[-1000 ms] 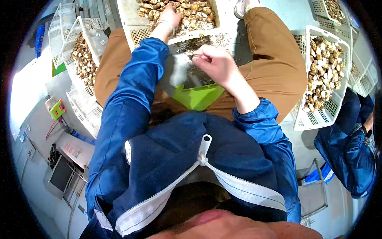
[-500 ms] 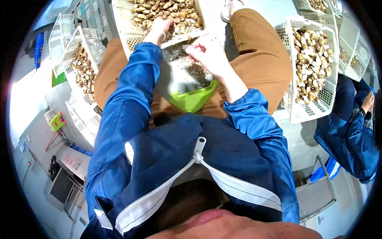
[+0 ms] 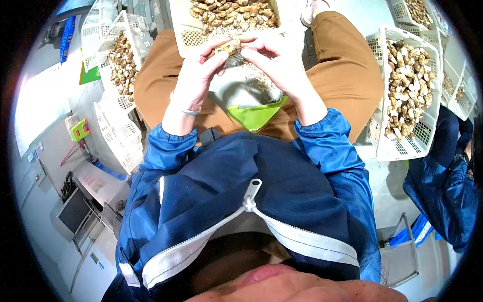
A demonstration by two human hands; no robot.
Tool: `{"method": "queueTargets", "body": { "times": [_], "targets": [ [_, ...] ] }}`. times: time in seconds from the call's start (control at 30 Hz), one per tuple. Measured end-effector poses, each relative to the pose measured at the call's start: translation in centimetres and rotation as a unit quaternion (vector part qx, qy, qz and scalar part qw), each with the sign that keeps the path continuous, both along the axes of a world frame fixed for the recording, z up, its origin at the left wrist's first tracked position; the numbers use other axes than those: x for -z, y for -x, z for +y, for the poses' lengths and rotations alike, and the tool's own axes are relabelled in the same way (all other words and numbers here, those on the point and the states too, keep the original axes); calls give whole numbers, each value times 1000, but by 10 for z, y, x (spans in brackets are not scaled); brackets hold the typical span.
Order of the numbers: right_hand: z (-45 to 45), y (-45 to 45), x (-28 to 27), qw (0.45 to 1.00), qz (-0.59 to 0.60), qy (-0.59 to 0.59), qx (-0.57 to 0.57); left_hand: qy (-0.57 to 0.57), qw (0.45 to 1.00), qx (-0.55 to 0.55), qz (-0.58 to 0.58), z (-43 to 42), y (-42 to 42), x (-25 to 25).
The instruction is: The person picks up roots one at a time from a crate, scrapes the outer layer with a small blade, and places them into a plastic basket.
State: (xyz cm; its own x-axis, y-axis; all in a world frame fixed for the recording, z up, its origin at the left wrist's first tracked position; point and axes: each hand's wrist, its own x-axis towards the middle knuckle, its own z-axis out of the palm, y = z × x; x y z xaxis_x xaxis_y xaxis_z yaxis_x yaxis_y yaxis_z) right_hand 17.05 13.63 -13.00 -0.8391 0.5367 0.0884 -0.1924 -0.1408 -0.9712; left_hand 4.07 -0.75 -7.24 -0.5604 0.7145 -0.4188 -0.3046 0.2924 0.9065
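Observation:
My left hand (image 3: 193,75), with a band on its wrist, pinches a small brown-and-white mushroom (image 3: 231,47) above my lap. My right hand (image 3: 282,63) meets it from the other side, fingers curled and thumb by the mushroom; whatever it may hold is hidden. Just beyond both hands a white crate (image 3: 188,38) contains many such mushrooms (image 3: 236,15). Between my knees, below the hands, is a container with a lime-green edge (image 3: 256,117), and pale trimmings (image 3: 259,83) lie in it.
White perforated crates of mushrooms stand left (image 3: 123,65) and right (image 3: 410,90) of my legs, with more crates at upper right (image 3: 417,12). A person in a blue jacket (image 3: 443,186) sits at far right. A metal-framed stand (image 3: 83,216) is at lower left.
My left hand has come back from the crate with a mushroom and now meets my right hand. The whole view has shifted slightly.

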Motion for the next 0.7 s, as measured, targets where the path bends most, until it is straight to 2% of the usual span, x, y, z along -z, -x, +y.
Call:
{"method": "queueTargets", "body": {
  "times": [0.1,0.13,0.23,0.27,0.37,0.4,0.5,0.53,0.57,0.63,0.7],
  "targets": [
    [-3,-2,-8,986,23,-165,22,34,992,47,116,-2,-3,-7],
    [0,-2,-8,979,34,-198,21,24,992,56,109,-2,-5,-11],
    [5,-5,-13,997,3,57,-47,17,995,68,66,-5,-3,-14],
    [8,-8,-17,987,-74,123,-69,18,996,70,48,-6,-2,-14],
    [5,-5,-12,994,-12,105,-40,21,993,70,95,-4,-5,-14],
    [1,-5,-8,996,-43,57,-48,47,989,72,121,-3,-6,-15],
    [1,-3,-5,998,-35,29,-34,41,986,83,141,-4,-3,-12],
    [7,-2,-6,996,-12,76,-43,18,984,100,145,-4,0,-12],
    [11,-4,0,987,-62,132,-69,25,986,101,132,-5,1,-13],
    [9,-3,-8,986,-31,154,-53,36,988,102,107,-4,3,-14],
    [-1,-1,-3,998,-33,45,-30,11,977,118,180,-3,3,-8]
  ]
}}
